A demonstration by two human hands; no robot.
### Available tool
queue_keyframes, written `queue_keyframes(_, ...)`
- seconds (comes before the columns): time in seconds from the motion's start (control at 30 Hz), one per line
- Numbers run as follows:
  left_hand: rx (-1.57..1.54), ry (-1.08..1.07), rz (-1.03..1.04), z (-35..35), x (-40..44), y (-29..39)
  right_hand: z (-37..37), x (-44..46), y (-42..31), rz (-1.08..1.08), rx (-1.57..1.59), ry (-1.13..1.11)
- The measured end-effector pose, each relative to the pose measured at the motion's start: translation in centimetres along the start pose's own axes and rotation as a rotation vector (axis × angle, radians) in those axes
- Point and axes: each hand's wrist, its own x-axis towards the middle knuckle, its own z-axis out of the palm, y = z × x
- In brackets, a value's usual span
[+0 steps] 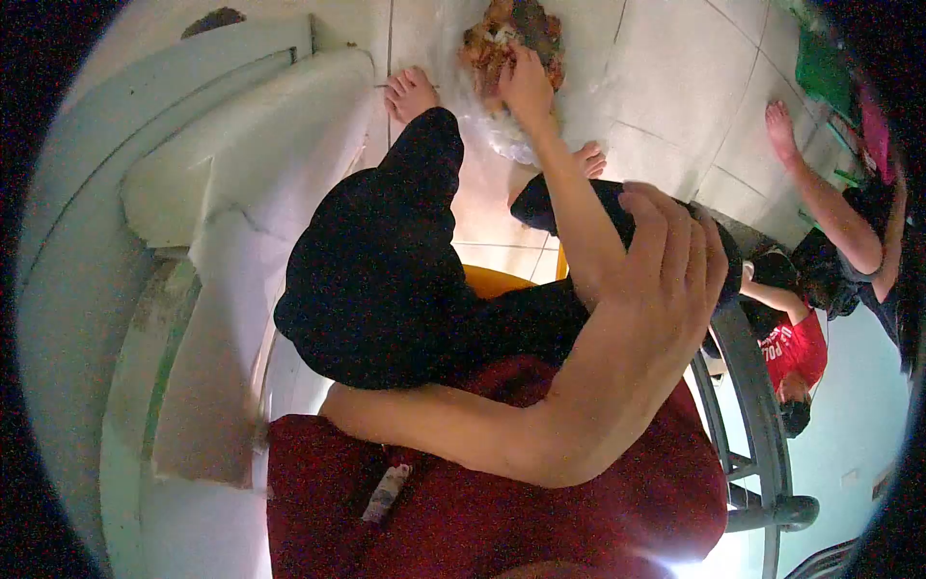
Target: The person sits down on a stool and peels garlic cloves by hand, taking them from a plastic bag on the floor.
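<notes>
Beyond my knees, a brown and reddish clumped pile [543,37] sits on clear plastic [590,95] on the tiled floor. My right hand [527,89] is at the near edge of the pile, its fingers bent and drawn together against it; what lies between the fingertips is too small to name. My left arm crosses in front of my body over the dark red shirt [598,521]. Near my right knee, my left hand [675,246] lies draped across my right arm, holding no object, fingers extended and side by side.
A pale curved structure [251,145] stands at the left. On the right are a dark metal frame [767,434], a person in a red shirt [799,352], and another person's bare leg [834,207] beside a green object [825,77]. Part of a yellow seat [492,281] shows beneath me.
</notes>
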Motion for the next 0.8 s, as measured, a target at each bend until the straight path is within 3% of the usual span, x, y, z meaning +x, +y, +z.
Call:
queue_keyframes(0.17,-0.024,-0.025,-0.013,-0.2,0.6,-1.1,1.1,1.1,1.3,-0.009,-0.084,0.041)
queue_keyframes(0.33,-0.026,-0.017,-0.010,-0.5,0.5,-1.6,-0.5,1.5,0.2,0.044,-0.155,-0.078)
queue_keyframes(0.47,-0.020,0.005,-0.009,-0.6,0.3,-1.9,-1.3,1.5,0.1,-0.004,-0.077,0.011)
queue_keyframes(0.57,-0.015,0.029,-0.001,-0.5,0.3,-1.9,-1.0,1.8,1.2,0.095,-0.146,-0.049)
queue_keyframes(0.67,-0.009,0.073,0.012,-0.2,0.3,-2.3,-2.2,1.6,1.1,-0.017,-0.068,0.028)
queue_keyframes(0.8,-0.115,0.163,0.025,-0.2,1.3,-2.2,-5.3,-0.8,-2.0,0.111,0.110,0.121)
